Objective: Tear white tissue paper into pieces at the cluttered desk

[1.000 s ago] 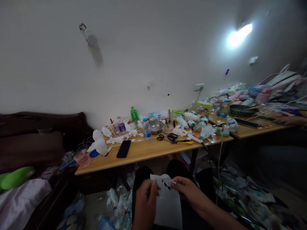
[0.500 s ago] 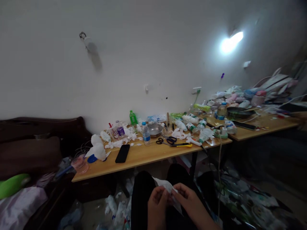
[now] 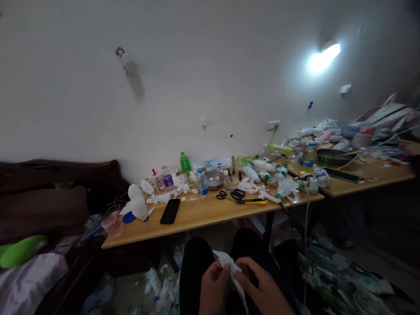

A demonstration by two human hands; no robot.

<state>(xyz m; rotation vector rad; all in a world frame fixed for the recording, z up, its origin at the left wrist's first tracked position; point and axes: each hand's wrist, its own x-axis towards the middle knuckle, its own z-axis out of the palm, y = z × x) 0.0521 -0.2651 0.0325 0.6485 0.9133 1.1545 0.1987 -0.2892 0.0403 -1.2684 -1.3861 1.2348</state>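
Observation:
Low in the view, over the dark-clad lap, my left hand [image 3: 214,282] pinches a thin white tissue [image 3: 225,257]. My right hand [image 3: 257,280] grips the same tissue close beside it, fingers closed near the sheet's middle. One end of the tissue sticks up past the left fingers, and the other hangs down between the hands. Both hands are in front of the wooden table [image 3: 193,216] and below its edge. The fingertips partly hide the tissue.
On the table lie a black phone [image 3: 170,211], scissors [image 3: 232,194], a yellow cutter [image 3: 256,202], a water bottle [image 3: 202,186], a metal bowl [image 3: 215,179] and torn tissue scraps. A pink cup [image 3: 113,226] stands at the left corner. A cable [image 3: 307,245] hangs at the right; plastic litter covers the floor.
The view has shifted slightly, so the table and wall appear a little further right. Both hands still pinch the tissue; its lower end now hangs narrower and more upright between them.

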